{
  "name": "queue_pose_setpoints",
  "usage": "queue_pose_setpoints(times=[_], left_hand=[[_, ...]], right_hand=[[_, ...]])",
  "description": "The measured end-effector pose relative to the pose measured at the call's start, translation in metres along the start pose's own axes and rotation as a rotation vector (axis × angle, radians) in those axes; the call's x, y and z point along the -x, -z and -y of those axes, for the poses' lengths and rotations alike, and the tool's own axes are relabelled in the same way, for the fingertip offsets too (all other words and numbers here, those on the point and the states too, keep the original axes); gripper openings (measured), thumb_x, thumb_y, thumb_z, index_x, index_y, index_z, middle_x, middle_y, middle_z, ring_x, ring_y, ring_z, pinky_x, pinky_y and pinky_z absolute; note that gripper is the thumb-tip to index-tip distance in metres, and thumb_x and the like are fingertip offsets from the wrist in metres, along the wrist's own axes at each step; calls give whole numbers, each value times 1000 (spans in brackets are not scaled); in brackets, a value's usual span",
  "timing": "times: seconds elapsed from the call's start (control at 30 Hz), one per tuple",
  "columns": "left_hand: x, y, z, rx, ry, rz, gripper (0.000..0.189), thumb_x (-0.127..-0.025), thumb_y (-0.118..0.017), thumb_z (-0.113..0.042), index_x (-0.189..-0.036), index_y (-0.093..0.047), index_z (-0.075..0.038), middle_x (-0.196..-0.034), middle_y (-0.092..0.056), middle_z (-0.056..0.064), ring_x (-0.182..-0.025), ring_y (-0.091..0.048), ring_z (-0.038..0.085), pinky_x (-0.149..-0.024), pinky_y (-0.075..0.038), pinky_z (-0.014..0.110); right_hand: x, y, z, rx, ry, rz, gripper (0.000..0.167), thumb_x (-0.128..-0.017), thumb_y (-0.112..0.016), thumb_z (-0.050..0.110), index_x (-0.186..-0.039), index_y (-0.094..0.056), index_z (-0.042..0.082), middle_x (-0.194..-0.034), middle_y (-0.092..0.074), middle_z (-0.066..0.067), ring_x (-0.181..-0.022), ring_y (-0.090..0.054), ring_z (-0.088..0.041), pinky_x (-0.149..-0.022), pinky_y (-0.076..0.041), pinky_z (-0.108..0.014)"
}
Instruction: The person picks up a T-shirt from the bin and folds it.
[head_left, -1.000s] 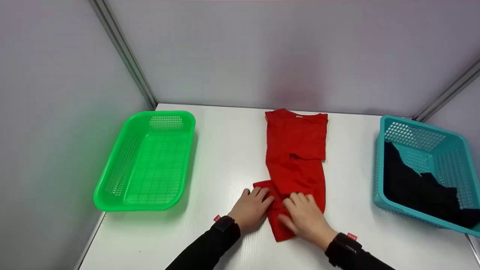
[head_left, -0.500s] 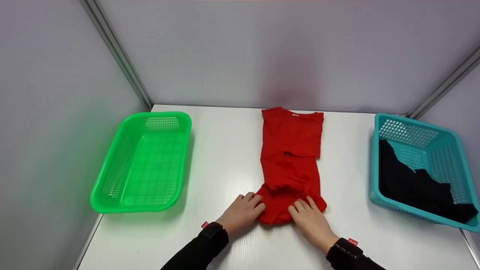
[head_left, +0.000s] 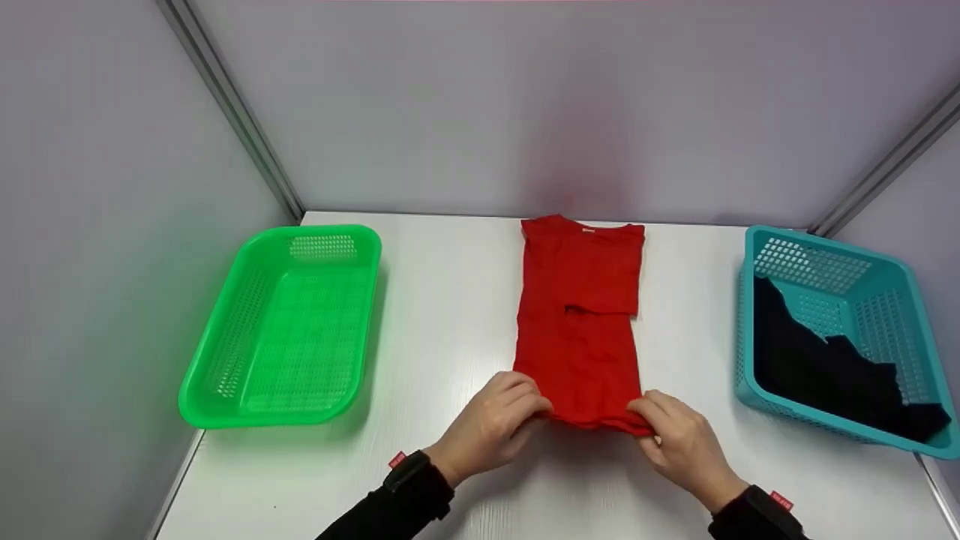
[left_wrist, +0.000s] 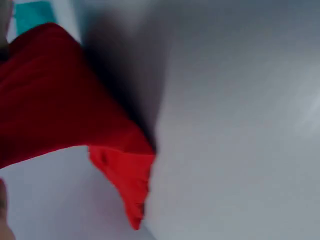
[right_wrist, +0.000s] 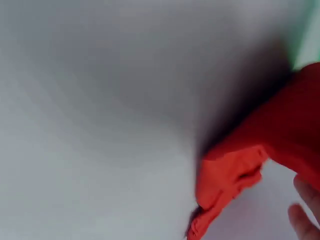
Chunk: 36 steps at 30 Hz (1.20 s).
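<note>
A red short-sleeved garment (head_left: pixel 581 337), apparently a T-shirt, lies lengthwise on the white table, its neckline towards the back wall. My left hand (head_left: pixel 491 420) pinches the near left corner of its bottom edge. The near right corner is pinched by my right hand (head_left: pixel 682 442). Between the two hands the bottom edge is stretched and lifted off the table. In the left wrist view the raised red cloth (left_wrist: pixel 60 100) slopes down to the tabletop, and the right wrist view shows the same cloth (right_wrist: pixel 285 130) with a few fingertips (right_wrist: pixel 302 220) beside it.
On the left stands a green plastic basket (head_left: pixel 367 330) with nothing in it. A teal basket (head_left: pixel 919 315) on the right holds black cloth (head_left: pixel 825 367). Grey wall panels (head_left: pixel 480 105) enclose the table (head_left: pixel 442 300) at the back and sides.
The crumpled, partly folded bottom of the garment has been spread straight. My hands have moved apart to its two near corners, and the bottom edge is now raised.
</note>
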<state>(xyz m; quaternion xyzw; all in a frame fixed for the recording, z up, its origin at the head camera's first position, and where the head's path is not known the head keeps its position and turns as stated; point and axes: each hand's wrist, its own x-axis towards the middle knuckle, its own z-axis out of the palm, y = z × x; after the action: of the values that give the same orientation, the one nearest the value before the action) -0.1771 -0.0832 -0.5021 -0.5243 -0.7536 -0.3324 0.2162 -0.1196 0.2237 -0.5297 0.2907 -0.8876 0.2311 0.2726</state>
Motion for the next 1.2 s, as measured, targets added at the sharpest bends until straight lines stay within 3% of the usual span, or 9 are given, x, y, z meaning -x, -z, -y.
queue_pose_setpoints(times=[0.1,0.23,0.3,0.37,0.47,0.67,0.97,1.07,1.2], left_hand=[[-8,13,-10,202,79,112,22,-96,-68,0,-116,-65,-8,-114,-72,1,-107,-67,12,-99,-50,19],[-13,28,-18,388,212,290,18,-101,-63,-4,-118,-62,-10,-101,-75,-1,-75,-60,1,-77,-47,7],[-15,33,-18,442,249,372,13,-103,-62,-7,-116,-63,-9,-94,-74,0,-70,-53,0,-73,-44,7],[-18,36,-16,506,293,441,16,-105,-60,-7,-120,-66,-9,-98,-74,1,-76,-55,0,-77,-46,9],[-23,33,-6,588,389,489,25,-106,-57,-6,-127,-69,-9,-113,-75,2,-93,-60,0,-90,-49,15],[-44,14,28,608,593,423,33,-105,-54,1,-132,-70,-10,-129,-71,3,-116,-62,9,-104,-48,27],[-83,-18,86,480,759,313,31,-102,-54,5,-127,-70,-4,-125,-70,10,-118,-63,21,-105,-49,31],[-86,-29,95,423,832,270,34,-104,-52,4,-135,-64,-3,-134,-66,12,-128,-60,22,-110,-46,33],[-76,-43,97,252,911,255,40,-104,-52,1,-143,-56,-5,-147,-56,14,-136,-55,27,-112,-45,38]], right_hand=[[-10,21,-1,-228,-38,49,44,-70,-60,-17,-99,-71,15,-88,-66,7,-71,-56,-6,-64,-47,-17],[-20,42,-2,-493,-42,211,55,-71,-57,-25,-102,-74,17,-85,-70,5,-68,-55,-3,-61,-44,-12],[-23,48,-3,-605,-66,323,56,-73,-56,-26,-103,-74,17,-82,-70,2,-64,-52,0,-57,-43,-12],[-26,51,-5,-690,-144,434,53,-80,-56,-24,-107,-75,17,-81,-69,0,-63,-48,3,-55,-43,-13],[-32,51,-12,-718,-293,527,39,-92,-60,-14,-113,-75,16,-83,-69,-1,-63,-44,3,-54,-42,-17],[-48,40,-42,-546,-591,495,19,-101,-65,6,-119,-73,7,-101,-75,-3,-81,-64,-7,-73,-56,-24],[-77,13,-83,-515,-897,404,29,-105,-63,13,-129,-65,-3,-109,-70,-14,-90,-65,-21,-77,-56,-26],[-81,2,-94,-456,-922,385,35,-106,-60,15,-137,-59,-3,-121,-69,-20,-102,-67,-30,-88,-57,-35],[-77,-9,-101,-282,-833,340,42,-107,-57,13,-145,-50,-3,-141,-60,-27,-129,-58,-44,-106,-49,-53]])
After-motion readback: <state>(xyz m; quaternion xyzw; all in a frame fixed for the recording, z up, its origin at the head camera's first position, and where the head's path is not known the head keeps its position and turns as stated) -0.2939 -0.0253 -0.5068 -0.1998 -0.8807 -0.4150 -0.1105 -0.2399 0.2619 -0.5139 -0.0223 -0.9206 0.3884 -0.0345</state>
